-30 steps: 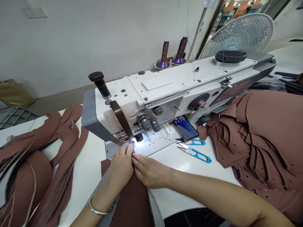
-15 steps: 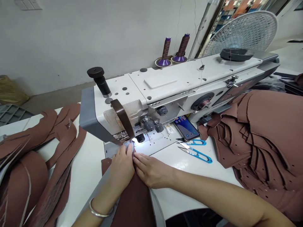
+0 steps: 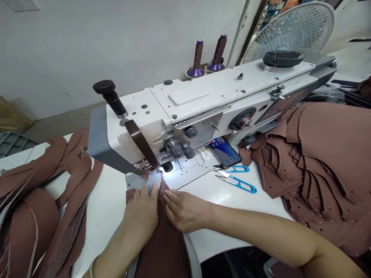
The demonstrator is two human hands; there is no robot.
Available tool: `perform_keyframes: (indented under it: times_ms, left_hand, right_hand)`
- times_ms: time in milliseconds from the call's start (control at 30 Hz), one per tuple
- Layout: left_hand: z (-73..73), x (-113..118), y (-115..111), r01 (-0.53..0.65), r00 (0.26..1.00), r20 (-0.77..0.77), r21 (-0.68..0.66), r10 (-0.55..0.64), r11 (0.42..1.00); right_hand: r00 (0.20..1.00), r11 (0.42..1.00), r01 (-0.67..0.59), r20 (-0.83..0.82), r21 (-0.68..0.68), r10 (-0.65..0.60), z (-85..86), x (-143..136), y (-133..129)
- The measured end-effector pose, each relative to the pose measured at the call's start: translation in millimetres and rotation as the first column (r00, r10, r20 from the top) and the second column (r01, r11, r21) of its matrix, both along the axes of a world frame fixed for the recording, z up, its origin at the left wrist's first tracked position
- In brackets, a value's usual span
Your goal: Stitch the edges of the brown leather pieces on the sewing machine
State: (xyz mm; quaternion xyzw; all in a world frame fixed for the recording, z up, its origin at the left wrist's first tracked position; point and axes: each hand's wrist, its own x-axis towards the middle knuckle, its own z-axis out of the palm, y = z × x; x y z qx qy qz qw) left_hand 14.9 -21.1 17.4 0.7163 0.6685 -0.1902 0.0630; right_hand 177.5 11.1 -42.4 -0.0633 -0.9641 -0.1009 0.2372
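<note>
A white and grey sewing machine (image 3: 197, 96) stands across the table, its lit needle area just beyond my hands. Brown material (image 3: 164, 247) runs from the needle area toward me, with a light grey-blue piece (image 3: 154, 181) at its far left edge. My left hand (image 3: 142, 210) grips the left edge of the material, thumb and fingers pinched near the grey-blue piece. On the right edge, my right hand (image 3: 181, 210) presses with its fingers together, fingertips on the brown material.
Blue-handled thread snips (image 3: 242, 184) and a phone (image 3: 225, 151) lie right of the needle. Stacked brown pieces (image 3: 327, 154) fill the right; curved brown strips (image 3: 34, 216) cover the left. Two thread spools (image 3: 198, 56) and a white fan (image 3: 292, 31) stand behind.
My left hand has slid back toward me from the needle, uncovering the grey-blue piece. My right hand stays at the material's right edge. The whole view has shifted slightly.
</note>
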Motion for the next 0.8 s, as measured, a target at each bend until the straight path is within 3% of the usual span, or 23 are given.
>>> perform_keyframes:
  times_ms: [133, 500, 633, 800]
  left_hand:
    - [7.0, 8.2, -0.8, 0.048, 0.998, -0.031, -0.016, -0.048, 0.999]
    - [0.6, 17.5, 21.8, 0.012, 1.000, 0.023, -0.088, -0.010, 0.996]
    - [-0.6, 9.3, 25.9, -0.008, 0.996, 0.085, -0.081, 0.015, 0.997]
    - [9.5, -11.3, 7.6, -0.019, 0.995, 0.095, -0.158, 0.035, 0.987]
  right_hand:
    - [1.000, 1.000, 0.012, 0.000, 0.006, -0.012, -2.2, -1.0, -4.2]
    - [0.995, 0.992, 0.097, -0.035, 0.082, -0.095, -9.6, -12.5, 8.8]
    - [0.995, 0.993, 0.100, 0.011, 0.066, -0.100, -7.0, -8.1, 9.5]
    - [0.993, 0.997, 0.051, 0.104, 0.060, -0.057, 1.1, 3.6, -3.9]
